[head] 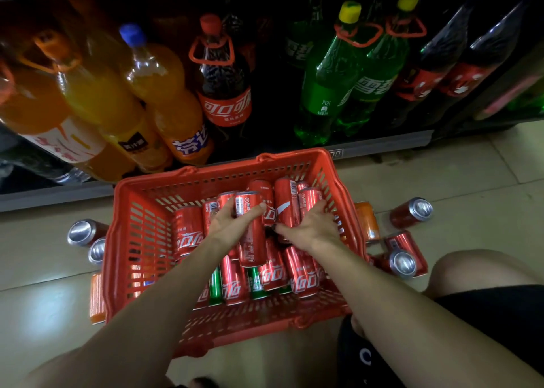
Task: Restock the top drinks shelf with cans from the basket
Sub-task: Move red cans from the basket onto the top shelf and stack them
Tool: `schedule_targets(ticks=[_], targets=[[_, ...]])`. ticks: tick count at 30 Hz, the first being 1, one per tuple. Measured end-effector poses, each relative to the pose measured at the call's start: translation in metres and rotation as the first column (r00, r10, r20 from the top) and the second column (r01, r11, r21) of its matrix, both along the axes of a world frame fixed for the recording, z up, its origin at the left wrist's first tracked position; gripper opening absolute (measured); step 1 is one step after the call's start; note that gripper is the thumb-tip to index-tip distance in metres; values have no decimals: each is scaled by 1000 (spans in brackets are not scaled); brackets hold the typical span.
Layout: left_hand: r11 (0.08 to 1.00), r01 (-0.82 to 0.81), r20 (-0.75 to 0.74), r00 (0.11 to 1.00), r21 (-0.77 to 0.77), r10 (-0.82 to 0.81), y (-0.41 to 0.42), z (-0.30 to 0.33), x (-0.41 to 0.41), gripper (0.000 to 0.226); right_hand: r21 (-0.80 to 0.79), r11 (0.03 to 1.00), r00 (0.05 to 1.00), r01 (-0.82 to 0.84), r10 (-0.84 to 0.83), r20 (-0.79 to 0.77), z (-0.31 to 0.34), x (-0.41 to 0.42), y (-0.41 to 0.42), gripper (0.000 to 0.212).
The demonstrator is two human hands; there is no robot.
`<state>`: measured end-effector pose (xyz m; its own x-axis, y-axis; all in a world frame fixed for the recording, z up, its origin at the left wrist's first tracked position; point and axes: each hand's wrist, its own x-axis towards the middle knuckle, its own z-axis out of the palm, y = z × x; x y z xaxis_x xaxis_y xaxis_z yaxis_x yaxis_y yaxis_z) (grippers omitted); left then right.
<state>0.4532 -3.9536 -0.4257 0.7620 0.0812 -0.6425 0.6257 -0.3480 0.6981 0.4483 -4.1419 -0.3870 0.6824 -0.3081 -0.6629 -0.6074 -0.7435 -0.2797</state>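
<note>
Both hands down inside red basket on tiled floor, in front of bottom shelf of large bottles. Top drinks shelf not in view.

Left hand: grip closed round one tall red can, thumb across its upper part, can tilted and lifted partly clear of the pile. Right hand: fingers curled over upright red cans at far right of basket, thumb pointing left; apparently gripping one, though which can exactly not clear.

Remaining stock: many red cans and a few green cans lying loose in basket. Further loose cans on floor: two at left, an orange one at lower left, an orange one and three red ones at right.

Risks noted, as judgement:
- Left-hand can held one-handed on smooth wall; likely to slip if raised quickly to high shelf.
- Upright cans under right hand lean on each other; pulling one out likely to topple neighbours.
- Floor cans close to knee; liable to be kicked, rolled or dented on standing.
- Dropped cans liable to burst or foam later.
- Long reach from floor to top shelf with both hands full; balance poor.
</note>
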Motion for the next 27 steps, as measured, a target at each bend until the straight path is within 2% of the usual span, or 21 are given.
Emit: schedule_targets(ticks=[4, 7, 8, 12, 15, 19, 27], targets=[[999, -25, -18, 1000, 45, 26, 12, 0, 4, 122, 230, 938, 966, 258, -258, -32, -12, -7, -3, 127], [998, -22, -10, 1000, 56, 22, 20, -5, 7, 115, 316, 892, 944, 324, -327, -45, -18, -8, 1, 139], [998, -17, -12, 1000, 59, 18, 21, -7, 7, 115, 340, 876, 937, 342, -346, -51, -18, -6, 0, 137], [998, 5, -14, 1000, 64, -5, 18, -4, 7, 117, 515, 732, 861, 446, -508, -24, -25, 1, -10, 105], [999, 4, -8, 1000, 52, -4, 18, -6, 8, 117, 639, 656, 879, 401, -473, -66, -25, 13, -12, 86], [999, 19, -3, 1000, 28, -19, 12, -3, 7, 119, 752, 590, 947, 295, -286, -146, -18, 21, -4, 61], [999, -6, -12, 1000, -34, 6, 16, -7, 4, 115, 785, 527, 943, 325, -248, -224, -35, 27, -1, 81]])
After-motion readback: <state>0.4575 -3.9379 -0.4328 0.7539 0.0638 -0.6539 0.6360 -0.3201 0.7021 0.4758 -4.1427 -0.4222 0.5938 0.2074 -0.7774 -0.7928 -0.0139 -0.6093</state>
